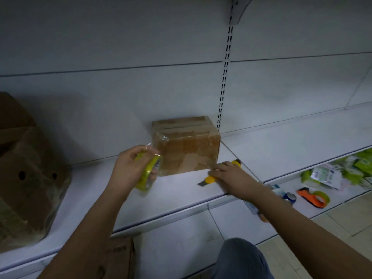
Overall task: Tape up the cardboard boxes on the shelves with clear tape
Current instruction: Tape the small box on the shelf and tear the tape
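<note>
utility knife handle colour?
Yellow, with a grey blade out, on the utility knife under the right hand; head view.

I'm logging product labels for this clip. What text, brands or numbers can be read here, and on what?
None can be read.
Tape roll in the left hand: print on its core blurred.
Small cardboard box: faint marks, illegible.
Green packets on the lower shelf: print too small.
</note>
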